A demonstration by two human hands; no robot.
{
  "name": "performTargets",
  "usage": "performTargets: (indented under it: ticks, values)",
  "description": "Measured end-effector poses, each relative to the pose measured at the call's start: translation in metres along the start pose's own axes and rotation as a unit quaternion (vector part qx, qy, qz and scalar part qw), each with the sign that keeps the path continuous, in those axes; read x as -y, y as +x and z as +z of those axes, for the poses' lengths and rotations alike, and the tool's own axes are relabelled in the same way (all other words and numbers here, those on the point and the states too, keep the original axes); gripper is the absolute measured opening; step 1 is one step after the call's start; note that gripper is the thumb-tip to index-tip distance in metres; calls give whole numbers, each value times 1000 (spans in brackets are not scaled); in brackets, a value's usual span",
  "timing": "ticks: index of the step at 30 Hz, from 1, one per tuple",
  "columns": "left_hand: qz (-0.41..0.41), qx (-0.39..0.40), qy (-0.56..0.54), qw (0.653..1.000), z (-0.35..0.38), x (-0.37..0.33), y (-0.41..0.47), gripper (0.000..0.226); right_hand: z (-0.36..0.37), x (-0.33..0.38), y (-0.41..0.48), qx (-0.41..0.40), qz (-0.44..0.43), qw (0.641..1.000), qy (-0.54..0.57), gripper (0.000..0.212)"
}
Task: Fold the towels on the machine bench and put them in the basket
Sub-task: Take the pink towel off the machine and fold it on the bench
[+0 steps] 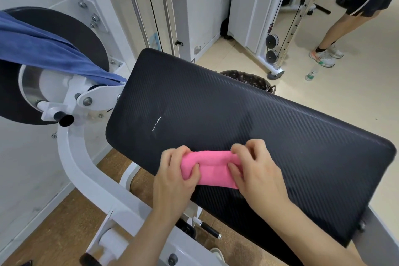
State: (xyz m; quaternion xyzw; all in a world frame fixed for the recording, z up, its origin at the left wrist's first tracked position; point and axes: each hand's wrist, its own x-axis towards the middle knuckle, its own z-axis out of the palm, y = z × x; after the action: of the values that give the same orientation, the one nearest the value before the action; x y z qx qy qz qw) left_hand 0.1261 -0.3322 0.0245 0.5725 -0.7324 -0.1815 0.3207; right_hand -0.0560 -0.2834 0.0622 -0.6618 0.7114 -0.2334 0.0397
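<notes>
Left of the table's (pixel 237 114) far left corner: big black disc (pixel 71 34) on a curved white frame (pixel 73 157), with a short black peg (pixel 64 119) sticking out. Behind the far edge: steel guide rods (pixel 138 13). Past the far right edge: perforated white upright (pixel 291 33) with two black pulleys (pixel 272 41). Near it a clear water bottle (pixel 312 73) stands on the beige floor (pixel 345 103), beside someone's bare legs (pixel 336 28) in light sneakers (pixel 322 59). A brown mat (pixel 64 222) lies under the frame.

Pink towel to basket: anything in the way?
Only the pad: left hand and right hand grip the pink towel near its front edge, and the basket sits beyond its far edge, partly hidden. Nothing lies on the pad between.
</notes>
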Motion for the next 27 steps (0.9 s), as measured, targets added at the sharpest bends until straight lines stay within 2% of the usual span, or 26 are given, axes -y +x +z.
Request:
performTargets:
  ticks: [3, 6, 8, 11, 14, 20, 22, 24, 27]
  values:
    - [131, -75, 111, 982, 6, -1, -2, 28, 5, 0, -4, -32, -145, 986, -81, 16]
    - [257, -44, 170, 950, 10, -3, -4, 25, 9, -6, -6, 8, -206, 971, -118, 23]
    - [283, -19, 162, 945, 10, 5, -6, 29, 8, -12, -8, 33, -212, 969, -122, 19]
    - [280, 45, 175, 943, 6, 13, -21, 43, 5, -22, -16, 54, -239, 957, -158, 36]
    - [281, 89, 228, 928, 9, 14, -33, 55, 7, -27, -25, 55, -267, 945, -179, 42]
    - [288, 72, 246, 923, 16, 9, -24, 48, 15, -28, -19, 37, -238, 959, -148, 40]
    - [287, 64, 259, 920, 12, 2, -19, 40, 12, -24, -13, 57, -193, 973, -111, 37]
    - [249, 69, 279, 925, 10, -11, -6, 31, 7, -16, -2, 91, -135, 985, -59, 37]
    - [169, 138, 301, 928, -4, -43, 13, 25, -11, -12, 13, 137, -33, 989, 41, 38]
